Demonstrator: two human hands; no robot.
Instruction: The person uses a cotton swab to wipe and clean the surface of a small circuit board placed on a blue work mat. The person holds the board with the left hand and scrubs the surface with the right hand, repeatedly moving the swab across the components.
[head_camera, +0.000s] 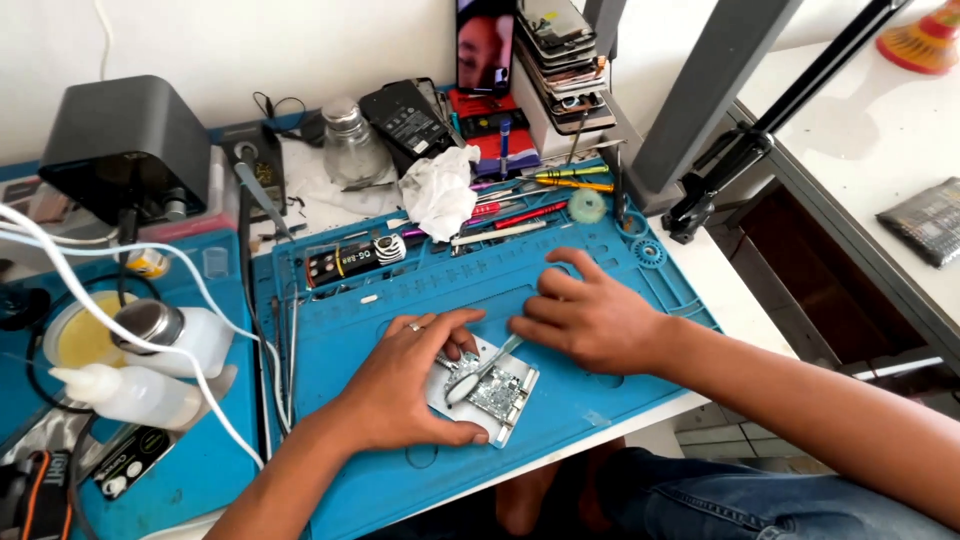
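Blue silicone matting (620, 390) covers most of the workbench, ribbed with moulded trays along its upper edge, under a white wall. Slightly below the frame's centre a small circuit board (495, 392) is seen lying flat on a pale backing, its long axis running from upper left to lower right. The board is bracketed by the left hand (405, 385), which is laid over its left side with the thumb stretched along the lower edge and the ringed fingers curled at the upper corner, so it is pinned rather than lifted. From the upper right, metal tweezers (480, 372) are pinched in the fingers of the right hand (590, 318), their tips angled down-left onto the board; both hands are equally close. Bare metal shielding and green laminate are visible on the board. A crumpled white tissue (440, 190), plastic squeeze bottles (130, 392) and a black box-shaped unit (125, 145) are ranged toward the upper left.
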